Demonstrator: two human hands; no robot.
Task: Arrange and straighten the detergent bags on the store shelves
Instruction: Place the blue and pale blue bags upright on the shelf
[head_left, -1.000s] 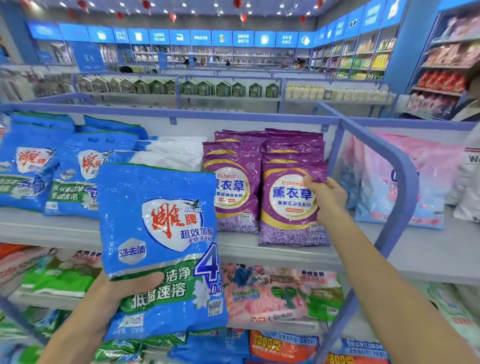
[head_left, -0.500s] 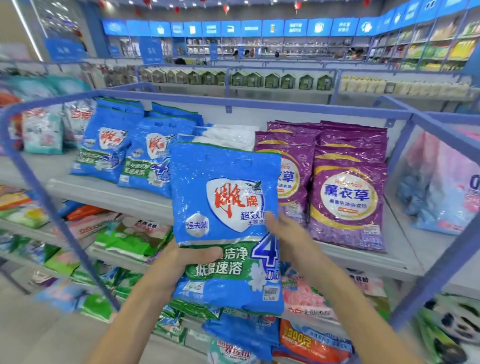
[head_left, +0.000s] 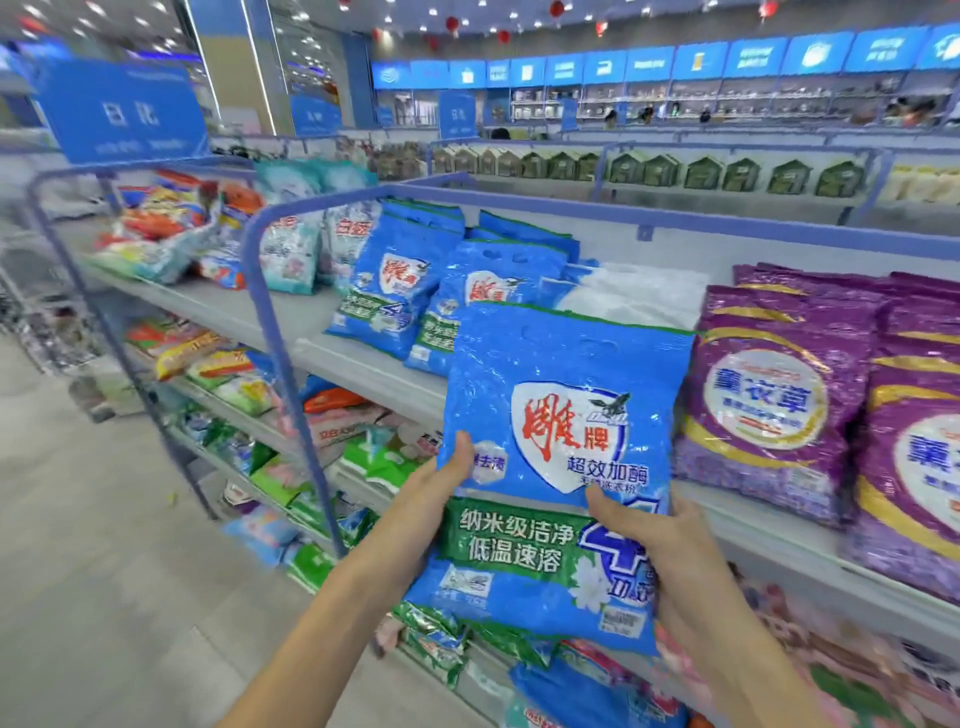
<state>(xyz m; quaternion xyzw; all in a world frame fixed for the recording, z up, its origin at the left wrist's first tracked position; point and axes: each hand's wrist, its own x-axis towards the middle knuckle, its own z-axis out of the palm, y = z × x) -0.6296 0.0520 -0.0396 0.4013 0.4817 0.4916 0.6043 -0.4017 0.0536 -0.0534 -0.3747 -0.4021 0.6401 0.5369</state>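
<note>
The shelf (head_left: 322, 322) carries a blue row (head_left: 392, 291) at eleven o'clock of the bag (head_left: 566, 374) you hold upright before it. Your left hand (head_left: 426, 509) and right hand (head_left: 670, 551) grip its lower sides. Placement is in hand, I judge; next, lift it toward eleven, beside that row.

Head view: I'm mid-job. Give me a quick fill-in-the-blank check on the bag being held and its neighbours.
1. The blue detergent bag is gripped by the left hand and the right hand, so ____ hands are busy.
2. The shelf bags just right of it are ____ in colour.
3. The matching blue bags on the shelf stand to its ____.
4. The large numeral printed on it is ____.
Missing words: both; purple; left; 4
</note>
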